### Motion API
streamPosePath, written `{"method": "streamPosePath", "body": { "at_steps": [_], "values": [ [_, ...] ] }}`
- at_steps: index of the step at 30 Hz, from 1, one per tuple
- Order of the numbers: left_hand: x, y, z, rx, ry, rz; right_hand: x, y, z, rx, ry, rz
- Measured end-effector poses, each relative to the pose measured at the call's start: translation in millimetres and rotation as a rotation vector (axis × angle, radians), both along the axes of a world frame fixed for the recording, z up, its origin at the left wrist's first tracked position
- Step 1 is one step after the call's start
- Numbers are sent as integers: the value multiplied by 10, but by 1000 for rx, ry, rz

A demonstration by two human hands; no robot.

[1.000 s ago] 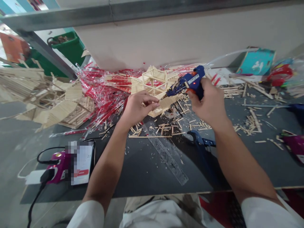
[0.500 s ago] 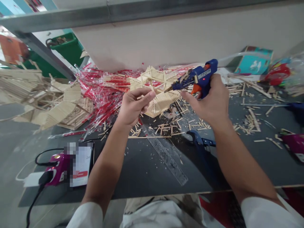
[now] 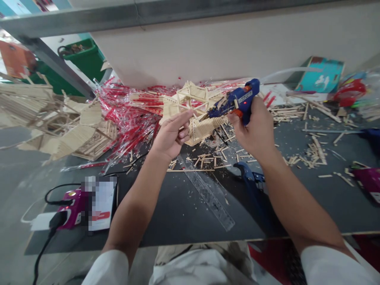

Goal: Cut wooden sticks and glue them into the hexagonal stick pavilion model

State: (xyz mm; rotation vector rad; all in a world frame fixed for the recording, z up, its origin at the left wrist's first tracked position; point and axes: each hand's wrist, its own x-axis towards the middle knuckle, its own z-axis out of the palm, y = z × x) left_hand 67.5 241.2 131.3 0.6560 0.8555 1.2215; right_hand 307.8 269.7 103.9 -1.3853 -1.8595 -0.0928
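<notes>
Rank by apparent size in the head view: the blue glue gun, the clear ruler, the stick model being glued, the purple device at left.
1. stick model
2. clear ruler, long but thin
3. and 4. blue glue gun and purple device: alike, and both partly hidden, so not ranked.
</notes>
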Motion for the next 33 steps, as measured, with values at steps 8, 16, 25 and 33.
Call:
{"method": "streamPosePath", "body": {
  "at_steps": [8,16,25,33],
  "values": [
    [34,1,-24,-54,41,27,-15,-1,6,-30,30,-30],
    [43,-9,7,-63,46,53,-22,12,-54,-46,17,-33],
    [51,1,-30,-15,72,65,-9,62,-110,-84,35,-68],
    [58,15,-65,-16,103,83,-14,74,-108,-40,62,-63]
  ]
}}
